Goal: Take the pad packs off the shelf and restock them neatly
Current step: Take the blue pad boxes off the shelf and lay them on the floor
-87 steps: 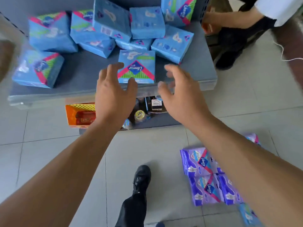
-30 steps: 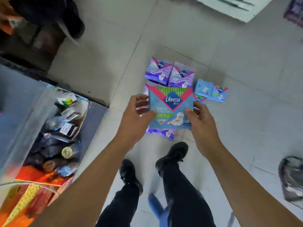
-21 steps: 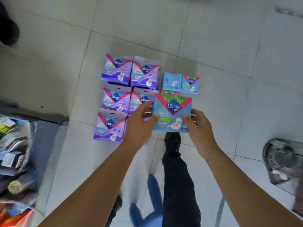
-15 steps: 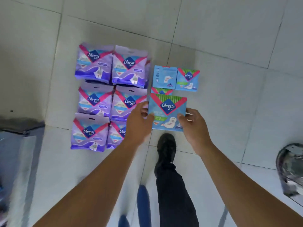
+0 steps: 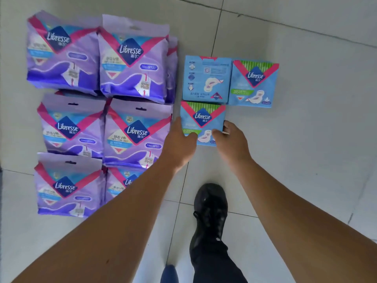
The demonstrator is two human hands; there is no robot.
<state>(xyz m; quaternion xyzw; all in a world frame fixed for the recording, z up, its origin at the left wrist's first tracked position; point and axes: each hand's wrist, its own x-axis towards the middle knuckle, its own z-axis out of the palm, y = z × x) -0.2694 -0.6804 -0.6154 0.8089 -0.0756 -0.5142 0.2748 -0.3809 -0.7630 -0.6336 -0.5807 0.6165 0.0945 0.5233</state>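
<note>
Pack, blue [image 5: 203,119]: carried over from the shelf a few seconds back and now set down flat on the floor tiles [image 5: 306,139], front face up. Half a second ago we held it above the stack; now it sits just at 6 o'clock of the face-down blue pack [image 5: 206,78], edges touching or nearly so, covering the blue pack that lay in this spot earlier.

Left hand [image 5: 181,144]: thumb curled over the pack's lower left edge, fingers hidden behind it. Right hand [image 5: 230,139]: thumb on the lower right corner, fingers bent round the right side. Both pinch the pack; neither has let go yet.

Neighbouring stock: second blue pack, face up [image 5: 254,84], at 2 o'clock of ours. Purple packs [image 5: 134,56], six fronts showing in two columns, at 9 o'clock, with more edges showing behind the top right one.

Reading: we judge one more pack is off the shelf and staged; release comes next. The shelf, out of view here, held more blue packs when last seen, so removal is likely unfinished and restocking not begun.

Also present: black shoe [image 5: 211,203], at 6 o'clock of the pack.
</note>
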